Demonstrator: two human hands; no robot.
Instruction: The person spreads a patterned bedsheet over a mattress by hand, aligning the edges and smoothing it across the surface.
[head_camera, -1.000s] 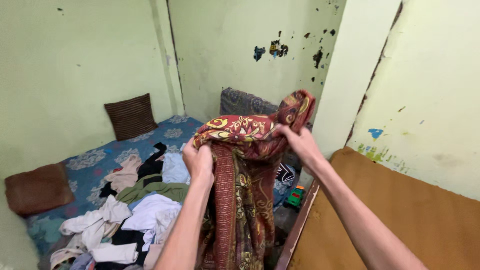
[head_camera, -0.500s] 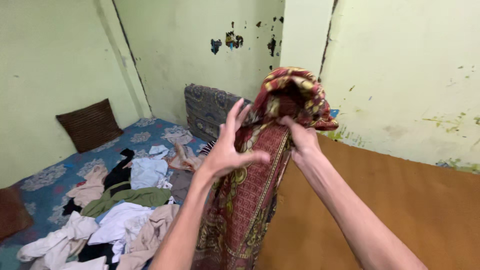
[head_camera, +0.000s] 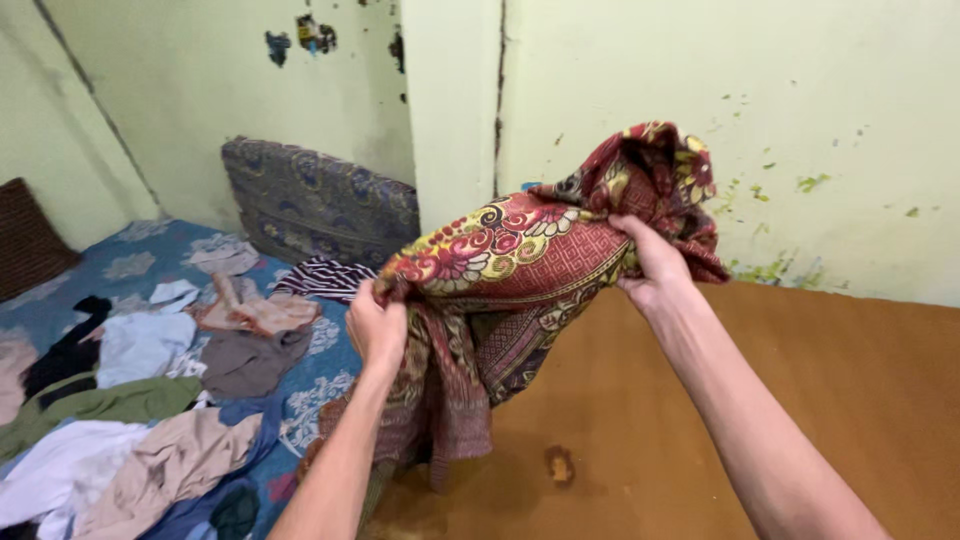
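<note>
The patterned cloth (head_camera: 520, 270), dark red with yellow and pink floral bands, is stretched in the air between my two hands, above the edge where the brown mat (head_camera: 800, 400) meets the blue floral bedding (head_camera: 150, 260). My left hand (head_camera: 377, 328) is closed in a fist around the cloth's lower left corner, and my right hand (head_camera: 652, 268) is clamped on a bunched part higher up, to the right; the hands are well apart with the cloth taut between them. Below the left hand a long tail of the cloth hangs down, and I cannot tell whether it touches the mat. I judge the main risk to be that tail: it could drag over the dark stain (head_camera: 558, 465) on the mat just right of it, or catch on the scattered clothes (head_camera: 150, 400) lying left of the cloth. The right hand holds only a gathered wad, so a layer could slip free and the cloth would sag. Behind the cloth to its left a blue patterned cushion (head_camera: 320, 205) leans on the pale green wall (head_camera: 700, 100). I see no packages, labels or signs, only flaked paint patches (head_camera: 300, 35) high on the wall to the upper left of the cloth.
</note>
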